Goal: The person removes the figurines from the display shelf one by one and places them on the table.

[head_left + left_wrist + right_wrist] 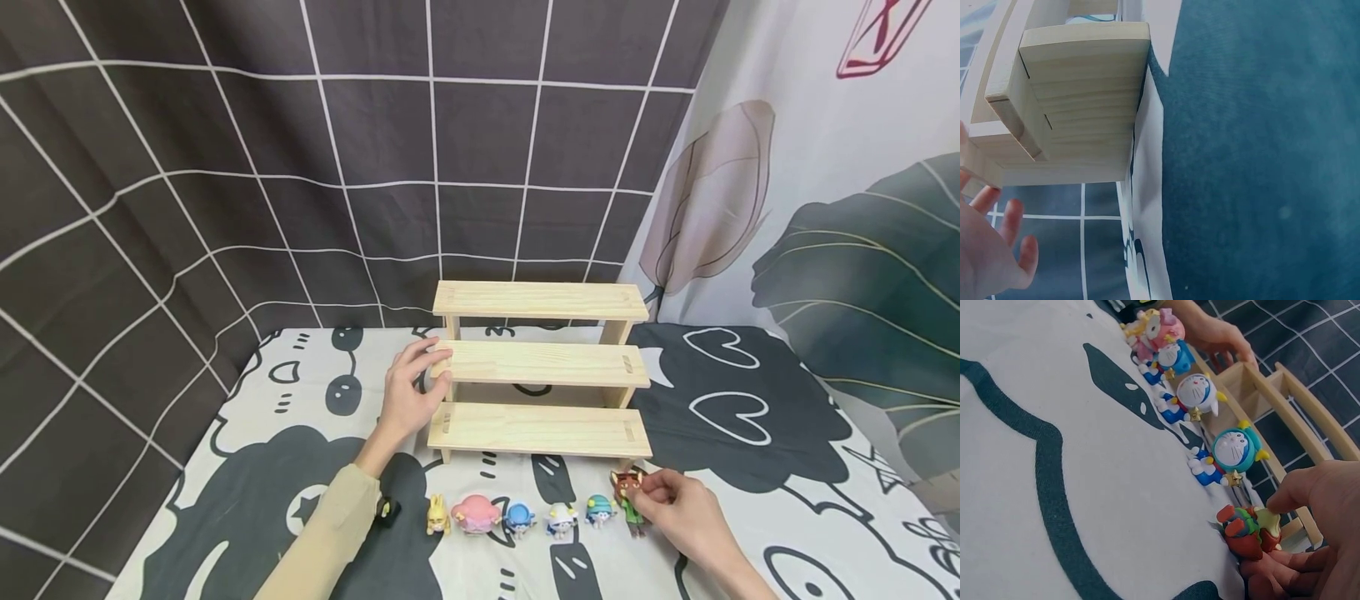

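Observation:
A three-tier wooden display shelf stands on the patterned cloth. My left hand holds the left end of its middle step, thumb at the front edge; in the left wrist view the other fingers hang loosely beside the wood. With thumb and fingertips, my right hand pinches a reddish-brown fox figurine in green clothes, at the right end of a row of figurines. Beside it are a teal-hatted figurine, a white-hatted one and a blue-hatted one.
Farther left in the row sit a pink round figurine and a yellow rabbit-eared figurine. A small black object lies by the left sleeve. Behind the shelf hangs a dark grid curtain, with a leaf-printed white curtain at right.

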A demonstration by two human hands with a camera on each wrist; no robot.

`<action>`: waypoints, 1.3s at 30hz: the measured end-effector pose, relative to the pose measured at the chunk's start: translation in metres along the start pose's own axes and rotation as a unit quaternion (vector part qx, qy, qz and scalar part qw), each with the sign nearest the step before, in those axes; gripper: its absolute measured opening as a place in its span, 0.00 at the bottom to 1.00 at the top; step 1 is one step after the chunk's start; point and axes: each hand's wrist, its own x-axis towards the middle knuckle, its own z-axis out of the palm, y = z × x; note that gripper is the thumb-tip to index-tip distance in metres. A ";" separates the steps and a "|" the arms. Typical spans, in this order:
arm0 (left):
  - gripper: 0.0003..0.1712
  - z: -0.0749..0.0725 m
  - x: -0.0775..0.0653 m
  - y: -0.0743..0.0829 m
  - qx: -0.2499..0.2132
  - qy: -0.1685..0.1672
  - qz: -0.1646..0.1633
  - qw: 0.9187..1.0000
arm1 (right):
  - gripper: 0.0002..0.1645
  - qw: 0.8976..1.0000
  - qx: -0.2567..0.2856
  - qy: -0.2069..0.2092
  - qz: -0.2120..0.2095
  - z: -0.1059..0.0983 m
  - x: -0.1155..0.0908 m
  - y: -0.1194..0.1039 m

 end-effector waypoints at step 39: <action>0.18 0.000 -0.001 0.001 0.006 -0.001 -0.005 1.000 | 0.11 1.000 0.004 -0.021 -0.008 -0.003 -0.003 0.000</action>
